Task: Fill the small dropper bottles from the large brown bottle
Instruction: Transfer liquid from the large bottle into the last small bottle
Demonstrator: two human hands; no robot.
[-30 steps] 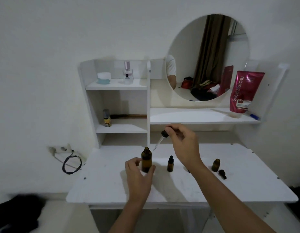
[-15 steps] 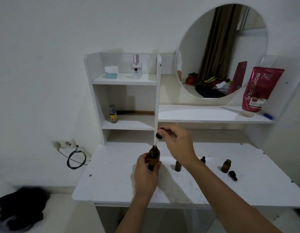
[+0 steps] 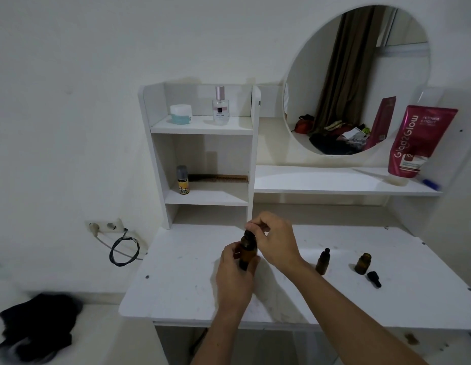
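The large brown bottle (image 3: 247, 252) stands on the white vanity table (image 3: 181, 285), and my left hand (image 3: 235, 275) grips its body from the near side. My right hand (image 3: 275, 239) pinches the black dropper cap (image 3: 248, 234) sitting on the bottle's neck; the pipette is hidden inside. To the right stands a small capped dropper bottle (image 3: 323, 262). Farther right, a small open brown bottle (image 3: 362, 263) stands with its black dropper cap (image 3: 374, 279) lying beside it.
Behind the table rise white shelves (image 3: 202, 127) with a jar, a perfume bottle, a small spray can and a comb. A round mirror (image 3: 356, 80) and a red tube (image 3: 418, 143) sit at the right. A wall socket with a black cable (image 3: 123, 246) is left.
My right hand has lowered the dropper from above the large bottle into its neck. The view has shifted left, so the small bottles now appear farther right.
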